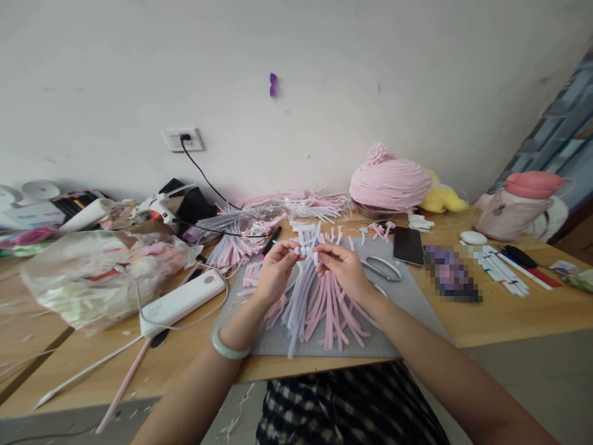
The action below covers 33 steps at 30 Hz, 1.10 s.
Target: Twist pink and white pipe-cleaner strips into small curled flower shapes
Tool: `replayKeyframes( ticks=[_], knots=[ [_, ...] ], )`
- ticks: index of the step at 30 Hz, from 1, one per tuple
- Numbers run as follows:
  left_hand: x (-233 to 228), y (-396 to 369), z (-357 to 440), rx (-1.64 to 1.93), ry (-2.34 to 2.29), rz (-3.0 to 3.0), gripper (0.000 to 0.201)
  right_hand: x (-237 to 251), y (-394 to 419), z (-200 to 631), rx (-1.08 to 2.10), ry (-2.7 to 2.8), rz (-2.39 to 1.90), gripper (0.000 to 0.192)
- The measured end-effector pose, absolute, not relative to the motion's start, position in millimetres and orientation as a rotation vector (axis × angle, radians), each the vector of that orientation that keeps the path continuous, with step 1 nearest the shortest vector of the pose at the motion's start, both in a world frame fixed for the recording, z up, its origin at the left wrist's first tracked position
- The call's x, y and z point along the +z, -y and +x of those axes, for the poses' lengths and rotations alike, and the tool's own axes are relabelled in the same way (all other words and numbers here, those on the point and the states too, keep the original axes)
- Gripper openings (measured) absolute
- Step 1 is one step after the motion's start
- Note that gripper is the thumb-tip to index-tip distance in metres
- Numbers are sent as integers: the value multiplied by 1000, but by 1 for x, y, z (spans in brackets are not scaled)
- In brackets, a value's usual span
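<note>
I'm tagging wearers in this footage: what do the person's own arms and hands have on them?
Both forearms are bare, with no sleeves in view. The left hand has a pale green, smooth, round bangle on its wrist. The right hand and its wrist show nothing worn: no gloves, and no rings that can be made out.

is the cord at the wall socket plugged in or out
Plugged in: the black plug sits in the wall socket, its cord trailing down to the table.
</note>
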State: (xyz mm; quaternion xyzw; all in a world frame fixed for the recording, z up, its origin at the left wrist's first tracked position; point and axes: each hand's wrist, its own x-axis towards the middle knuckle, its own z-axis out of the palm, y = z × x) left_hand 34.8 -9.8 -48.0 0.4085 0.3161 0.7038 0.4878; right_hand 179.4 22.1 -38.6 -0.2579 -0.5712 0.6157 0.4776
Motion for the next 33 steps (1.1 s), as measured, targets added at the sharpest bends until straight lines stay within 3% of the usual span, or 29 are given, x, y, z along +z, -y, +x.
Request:
replayKeyframes(
  ticks=[12, 33],
  knots=[
    [-46, 13, 38, 1791, -973, 1231, 9, -40, -24, 182, 1583, 1451, -569, 28],
    [-43, 14, 32, 1635, -1029, 1389, 9, -40, -28, 183, 1670, 1462, -589, 26]
  ],
)
